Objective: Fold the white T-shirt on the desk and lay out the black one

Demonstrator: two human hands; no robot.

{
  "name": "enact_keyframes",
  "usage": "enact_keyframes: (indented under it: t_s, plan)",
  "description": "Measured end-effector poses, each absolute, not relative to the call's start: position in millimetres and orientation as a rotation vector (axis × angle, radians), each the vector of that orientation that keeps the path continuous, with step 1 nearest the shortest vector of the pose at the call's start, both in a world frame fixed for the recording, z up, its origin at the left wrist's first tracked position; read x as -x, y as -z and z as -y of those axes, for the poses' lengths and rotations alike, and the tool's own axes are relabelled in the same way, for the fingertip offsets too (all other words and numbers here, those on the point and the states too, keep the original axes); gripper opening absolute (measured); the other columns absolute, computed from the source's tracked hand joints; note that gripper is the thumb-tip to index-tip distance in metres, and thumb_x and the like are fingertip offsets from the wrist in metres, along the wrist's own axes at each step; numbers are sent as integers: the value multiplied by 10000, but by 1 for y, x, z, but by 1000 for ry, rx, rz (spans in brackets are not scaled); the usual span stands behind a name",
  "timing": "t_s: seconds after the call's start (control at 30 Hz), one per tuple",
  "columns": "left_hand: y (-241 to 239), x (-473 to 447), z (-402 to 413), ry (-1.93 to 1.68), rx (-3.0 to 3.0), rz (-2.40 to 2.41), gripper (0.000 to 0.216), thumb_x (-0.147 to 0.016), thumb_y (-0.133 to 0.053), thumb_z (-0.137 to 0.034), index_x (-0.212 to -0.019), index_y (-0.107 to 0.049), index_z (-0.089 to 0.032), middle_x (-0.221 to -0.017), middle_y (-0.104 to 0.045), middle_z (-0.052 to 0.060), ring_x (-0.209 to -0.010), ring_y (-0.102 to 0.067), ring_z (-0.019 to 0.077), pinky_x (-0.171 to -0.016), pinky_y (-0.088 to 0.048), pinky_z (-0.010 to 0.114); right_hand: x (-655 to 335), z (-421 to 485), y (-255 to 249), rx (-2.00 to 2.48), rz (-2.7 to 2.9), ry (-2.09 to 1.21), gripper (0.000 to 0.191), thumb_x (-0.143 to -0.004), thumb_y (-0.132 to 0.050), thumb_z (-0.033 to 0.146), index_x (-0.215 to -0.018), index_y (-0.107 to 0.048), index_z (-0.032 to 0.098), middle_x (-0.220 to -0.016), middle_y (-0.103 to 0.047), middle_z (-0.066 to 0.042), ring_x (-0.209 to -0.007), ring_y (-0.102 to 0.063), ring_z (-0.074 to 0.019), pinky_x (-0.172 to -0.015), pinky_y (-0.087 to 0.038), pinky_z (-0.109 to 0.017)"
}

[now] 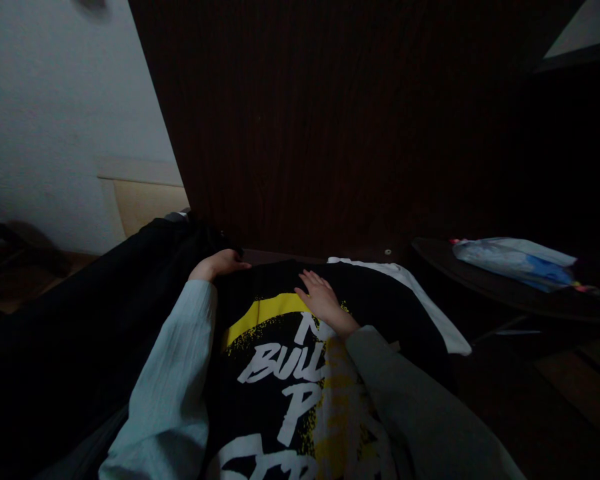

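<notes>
A black T-shirt [265, 393] with white lettering and a yellow stripe lies spread out in front of me. My right hand [323, 300] rests flat on it near the far edge, fingers extended and slightly apart. At the shirt's far left corner, my left hand [223, 263] lies with its fingers reaching right along the edge. It looks open, though the dimness partly hides its fingertips. White cloth [430, 310] shows from under the shirt on the right side.
A dark wooden panel [330, 133] rises just beyond the shirt. Dark clothing [105, 313] is heaped along the left. To the right, a clear plastic bag with blue contents [517, 263] lies on a dark rounded surface [440, 263]. A pale wall [65, 100] stands at the back left.
</notes>
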State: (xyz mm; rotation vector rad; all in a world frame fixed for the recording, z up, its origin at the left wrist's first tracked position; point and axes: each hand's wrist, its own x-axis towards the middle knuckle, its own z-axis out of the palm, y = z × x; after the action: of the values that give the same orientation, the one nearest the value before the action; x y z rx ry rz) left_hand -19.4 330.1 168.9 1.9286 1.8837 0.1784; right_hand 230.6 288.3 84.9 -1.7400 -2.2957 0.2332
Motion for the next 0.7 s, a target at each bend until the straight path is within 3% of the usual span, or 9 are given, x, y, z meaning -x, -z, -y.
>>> enact_keyframes:
  t_s: [0.3,0.43,0.57,0.7]
  plan:
    - [-205,6,-303,-117,-1876,-1868,501,-569,-595,-614,-719,-671,-143,-758,-682,60,-764,-619,216,-637,-450,232,-231,-290,-81,1714,2288,-222,463,-869,-347,389,-1277,-421,182,-1385,-338,-68,-1290,-270,-185,-1048,-210,-363]
    - [-212,15,-291,-125,-1927,-1802,457,-510,-651,-570,-741,-670,-176,-754,-679,21,-781,-605,204,-640,-438,219,-230,-288,-83,1718,2291,-222,469,-870,-351,379,-1277,-421,157,-1384,-337,-83,-1289,-272,-188,-1047,-213,-361]
    - [-204,41,-280,-157,-1940,-1960,323,-511,-664,-494,-604,-631,-187,-600,-628,5,-709,-594,206,-580,-420,230,-229,-286,-85,1728,2294,-214,477,-872,-347,378,-1280,-417,142,-1387,-332,-87,-1290,-269,-198,-1049,-212,-361]
    - [-176,54,-270,-448,-1754,-1883,358,-546,-618,-529,-588,-574,-176,-543,-570,-11,-641,-581,182,-527,-417,230,-228,-285,-87,1739,2308,-207,474,-875,-343,372,-1282,-415,140,-1385,-334,-86,-1293,-264,-200,-1051,-209,-364]
